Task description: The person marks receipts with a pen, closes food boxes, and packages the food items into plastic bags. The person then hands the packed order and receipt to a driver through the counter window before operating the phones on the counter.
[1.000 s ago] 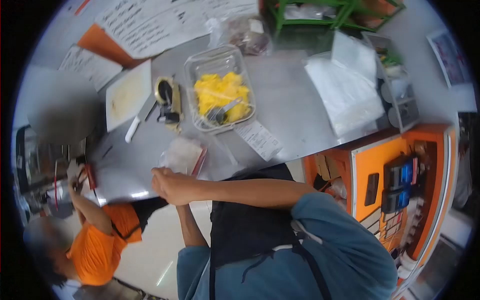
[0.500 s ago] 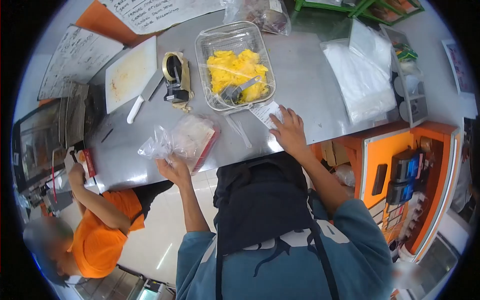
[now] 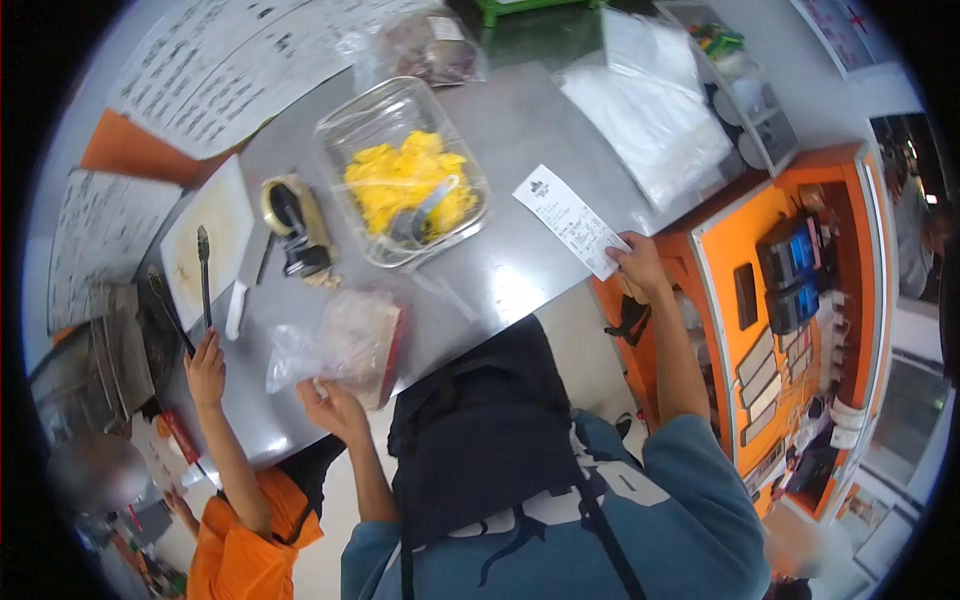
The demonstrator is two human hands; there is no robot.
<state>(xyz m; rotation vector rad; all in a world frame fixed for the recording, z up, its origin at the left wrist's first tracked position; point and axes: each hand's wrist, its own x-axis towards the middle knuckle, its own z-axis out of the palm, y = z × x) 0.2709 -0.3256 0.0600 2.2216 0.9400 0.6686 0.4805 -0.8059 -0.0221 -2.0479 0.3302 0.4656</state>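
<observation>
My right hand [image 3: 642,265] pinches the lower end of a printed receipt [image 3: 568,218] over the steel table. At the table's near edge, the curled fingers of my left hand [image 3: 338,408] are closed at the lower edge of a clear plastic bag [image 3: 290,358]. Inside the bag is a box [image 3: 365,340] with a red side; its contents are blurred. Beyond it stands a clear-walled tray [image 3: 480,215] of yellow food [image 3: 400,180], with a grey scoop [image 3: 425,210] lying in it.
A tape dispenser [image 3: 300,230], a knife [image 3: 238,305] and a white cutting board [image 3: 210,235] are on the left. There, a co-worker's hand [image 3: 207,372] holds black tongs [image 3: 205,270]. Plastic sheets [image 3: 650,130] lie at the back right, above an orange cabinet [image 3: 735,250].
My right hand has lifted the receipt from beside the tray and moved it right. My left hand has shifted lower along the bag. The co-worker has reached tongs over the table.
</observation>
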